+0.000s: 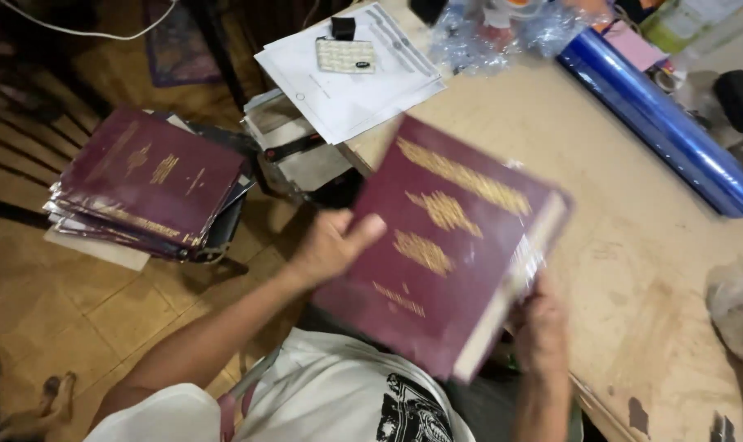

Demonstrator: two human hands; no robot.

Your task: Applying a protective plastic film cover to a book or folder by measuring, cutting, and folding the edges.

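Note:
I hold a thick maroon hardcover book point(445, 245) with gold lettering on its cover, tilted over my lap at the table's edge. My left hand point(330, 244) grips its left edge, thumb on the cover. My right hand point(542, 327) holds the lower right corner beside the page block. The book is blurred from motion. A stack of similar maroon books point(146, 184) lies on a low dark stand to my left, apart from both hands.
A worn wooden table point(633, 270) stands on the right. A blue plastic film roll point(666, 123) lies at its far right. White papers point(347, 78) with a small white pad sit at its back corner. Crumpled clear plastic lies behind. The floor is wooden.

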